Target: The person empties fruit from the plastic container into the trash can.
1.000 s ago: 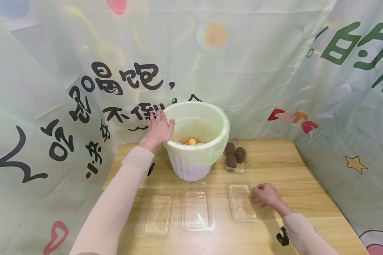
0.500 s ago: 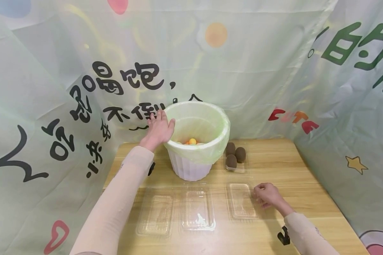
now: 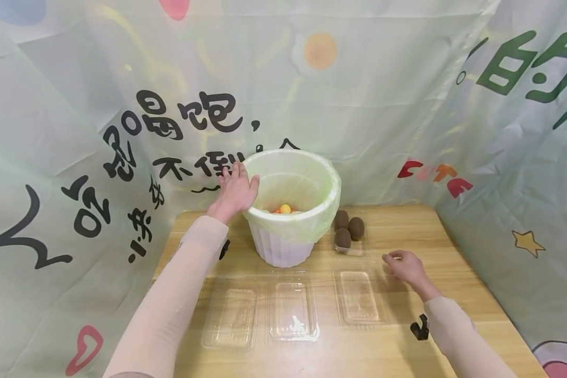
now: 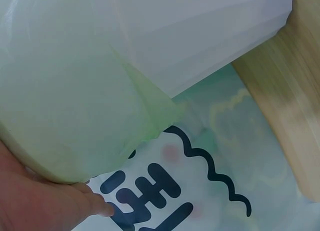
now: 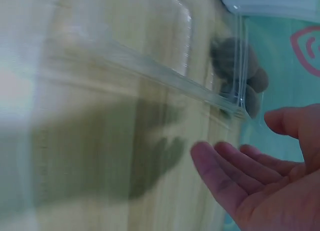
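My left hand (image 3: 236,193) rests on the left rim of a white bin (image 3: 283,249), its fingers straight. A pale green bag (image 4: 65,106) lines the bin and hangs over its rim. Small orange and yellow balls (image 3: 285,209) lie deep inside. My right hand (image 3: 407,270) hovers above the table beside the right-hand clear plastic box (image 3: 359,296), holding nothing. In the right wrist view its fingers (image 5: 220,173) are loosely bent and apart from the box. Behind that box, brown egg-shaped things like kiwis (image 3: 343,238) sit in another clear box (image 3: 349,252).
A middle clear box (image 3: 290,304) and a left clear box (image 3: 236,315) stand in a row before the bin on the wooden table (image 3: 340,354). Printed cloth (image 3: 382,105) hangs behind the table and along both sides.
My right hand has come off the right-hand clear box and moved up and to the right. That box has shifted slightly back. My left hand has stayed on the bin.
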Available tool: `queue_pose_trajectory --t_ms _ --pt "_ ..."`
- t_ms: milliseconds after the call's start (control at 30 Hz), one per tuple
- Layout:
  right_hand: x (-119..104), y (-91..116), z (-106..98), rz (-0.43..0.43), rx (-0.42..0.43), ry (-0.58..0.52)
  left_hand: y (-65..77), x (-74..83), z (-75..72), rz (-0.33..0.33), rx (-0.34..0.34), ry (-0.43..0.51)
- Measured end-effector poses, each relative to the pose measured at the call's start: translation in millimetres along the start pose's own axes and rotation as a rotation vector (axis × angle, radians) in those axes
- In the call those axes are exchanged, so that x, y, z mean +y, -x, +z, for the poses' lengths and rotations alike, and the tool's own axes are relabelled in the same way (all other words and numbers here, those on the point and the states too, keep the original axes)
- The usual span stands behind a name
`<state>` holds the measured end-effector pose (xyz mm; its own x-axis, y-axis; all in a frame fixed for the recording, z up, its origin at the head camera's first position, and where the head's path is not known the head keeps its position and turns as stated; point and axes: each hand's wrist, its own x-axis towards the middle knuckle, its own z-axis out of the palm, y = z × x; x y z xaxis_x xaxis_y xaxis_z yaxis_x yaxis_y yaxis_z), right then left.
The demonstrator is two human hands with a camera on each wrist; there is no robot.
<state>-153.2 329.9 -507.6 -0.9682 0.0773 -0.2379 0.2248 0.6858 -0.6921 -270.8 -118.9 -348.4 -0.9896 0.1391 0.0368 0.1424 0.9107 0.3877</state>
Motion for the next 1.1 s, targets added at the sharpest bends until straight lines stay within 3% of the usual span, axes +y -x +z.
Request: queue_pose_trajectory --t_ms 167,400,533,900,1100 --pt "-6 -16 -6 0.009 0.03 0.021 -0.6 0.2 1.7 -0.003 0.004 -0.005" --pt "-18 -38 -10 0.028 0.014 -0.092 -1.1 -0.1 1.1 -0.002 -0.002 0.005" --pt "-23 -49 -8 0.05 0.028 -0.101 -0.5 0.3 0.1 -0.009 -0.008 0.003" --pt "-21 -79 3 0.027 0.038 0.024 -1.4 1.2 2.4 -0.003 -0.012 0.008" --pt "-24 -89 7 0.033 0.031 0.027 -2.6 -0.7 2.3 -0.003 0.004 -0.012"
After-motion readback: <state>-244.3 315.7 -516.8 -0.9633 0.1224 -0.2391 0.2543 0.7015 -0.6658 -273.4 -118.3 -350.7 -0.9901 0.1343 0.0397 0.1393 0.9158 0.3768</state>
